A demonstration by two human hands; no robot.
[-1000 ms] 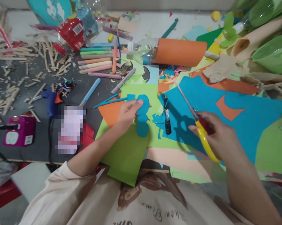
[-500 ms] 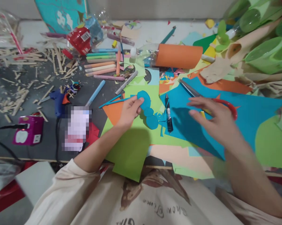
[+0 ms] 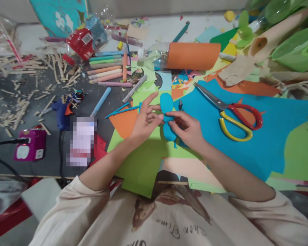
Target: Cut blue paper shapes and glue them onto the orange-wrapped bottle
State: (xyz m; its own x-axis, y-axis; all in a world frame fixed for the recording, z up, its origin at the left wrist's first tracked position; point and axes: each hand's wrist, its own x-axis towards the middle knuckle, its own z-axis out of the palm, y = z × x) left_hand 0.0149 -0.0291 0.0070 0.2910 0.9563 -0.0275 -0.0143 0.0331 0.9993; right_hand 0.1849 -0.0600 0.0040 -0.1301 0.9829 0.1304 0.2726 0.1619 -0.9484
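Observation:
A blue paper cutout (image 3: 166, 103) of joined rounded pieces is between my hands, above the green paper. My right hand (image 3: 188, 128) pinches it near its narrow middle with thumb and index finger. At its left edge, my left hand (image 3: 146, 121) has its thumb and bent fingers against the paper, with the index finger raised away. The fingers partly hide the cutout's middle. Scissors (image 3: 220, 104) with one red and one yellow handle lie on a large blue sheet (image 3: 277, 133) to the right. A pen (image 3: 180, 105) is mostly covered by my right hand.
Blue strips (image 3: 120, 110) lie left of my hands. Behind are a bottle wrapped in orange paper (image 3: 193, 56) and several markers (image 3: 106, 71). A glue gun (image 3: 60, 114), a phone (image 3: 82, 141), a purple box (image 3: 30, 145) and scattered wooden sticks (image 3: 20, 111) occupy the left side.
My right hand has come left from above the scissors and taken hold of the blue cutout, uncovering the scissors. My left hand's index finger has lifted off the cutout.

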